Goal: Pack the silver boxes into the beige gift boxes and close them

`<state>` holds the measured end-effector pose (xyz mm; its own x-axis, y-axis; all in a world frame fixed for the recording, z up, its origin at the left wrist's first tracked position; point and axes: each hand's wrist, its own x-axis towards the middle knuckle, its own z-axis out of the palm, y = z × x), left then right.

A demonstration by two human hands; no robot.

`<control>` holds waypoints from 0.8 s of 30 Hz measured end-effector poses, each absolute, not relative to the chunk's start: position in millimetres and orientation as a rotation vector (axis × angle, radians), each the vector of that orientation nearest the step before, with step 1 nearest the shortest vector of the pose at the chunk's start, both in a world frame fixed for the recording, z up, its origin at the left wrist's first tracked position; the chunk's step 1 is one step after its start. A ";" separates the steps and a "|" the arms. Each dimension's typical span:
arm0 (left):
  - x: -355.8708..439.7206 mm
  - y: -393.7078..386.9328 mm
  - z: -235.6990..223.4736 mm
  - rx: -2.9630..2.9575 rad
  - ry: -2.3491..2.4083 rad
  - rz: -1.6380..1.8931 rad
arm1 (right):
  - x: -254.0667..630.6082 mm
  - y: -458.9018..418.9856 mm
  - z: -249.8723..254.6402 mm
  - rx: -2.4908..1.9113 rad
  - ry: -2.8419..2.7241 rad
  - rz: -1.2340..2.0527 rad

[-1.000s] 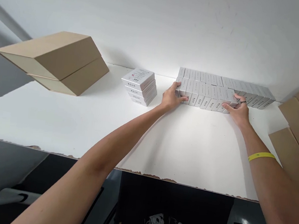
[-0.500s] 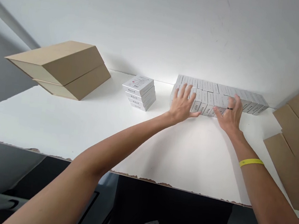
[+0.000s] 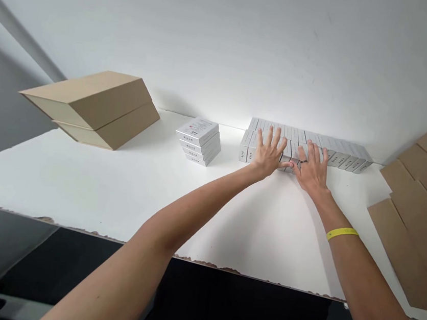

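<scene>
Small white boxes stand on edge in two rows against the wall, their printed ends facing me. My left hand lies with spread fingers over the front row, left of its middle. Just to the right, my right hand rests on the same row, fingers stretched out, a dark ring on one finger. The two thumbs meet or nearly meet in front of the boxes. Both hands cover part of the front row. To the left, a separate stack of several white boxes lies flat.
Two large brown cardboard boxes are stacked at the left of the white table. Overlapping brown cardboard pieces lie at the right. The table's front edge is chipped, and a white wall closes off the back.
My right hand has moved left along the front row, close to my left hand. My left hand has shifted slightly right on the boxes. The view has tilted a little upward.
</scene>
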<state>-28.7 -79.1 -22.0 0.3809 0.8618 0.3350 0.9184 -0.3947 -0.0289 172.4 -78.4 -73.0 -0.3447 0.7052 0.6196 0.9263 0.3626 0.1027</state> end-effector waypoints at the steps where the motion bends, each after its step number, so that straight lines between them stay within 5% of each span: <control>1: -30.1 -83.6 -21.7 -2.436 -1.577 -0.416 | 173.3 -82.1 -72.9 -1.420 -2.142 -0.618; 13: -65.0 -91.1 -34.9 -2.375 -1.873 -0.681 | 154.4 -87.1 -78.8 -1.467 -2.116 -0.367; 19: -89.6 -92.3 -34.0 -2.115 -2.295 -1.719 | 176.0 -101.8 -83.4 -1.607 -1.659 -0.069; 24: -99.6 -78.8 -40.6 -2.015 -2.542 -2.040 | 183.0 -89.4 -93.8 -1.607 -1.332 0.269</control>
<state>-99.6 -78.8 -40.6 -0.2816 0.9567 0.0735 0.2790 0.0083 0.9603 183.0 -89.4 -93.8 0.3710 0.8391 0.3979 0.6190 0.0960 -0.7795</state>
